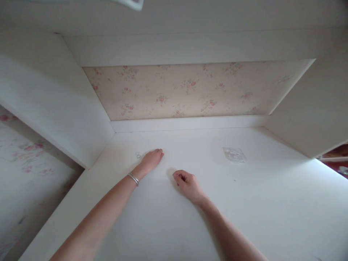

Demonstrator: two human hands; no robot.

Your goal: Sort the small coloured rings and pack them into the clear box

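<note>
Right hand [189,185]: resting on the white surface [272,203], fingers curled together; whether they enclose anything cannot be told. Left hand [152,159], bracelet [133,178] at the wrist: flat on the surface, fingers together, holding nothing. Just beside it lies a small ring [138,155]; the step appears to be reaching for it. A pinch would require a short leftward shift. Farther right, well apart: a clear packet [234,154], contents indistinct. Beyond: floral back panel [190,90].

No readable text, small clear packet [234,154] (print too blurred)
</note>
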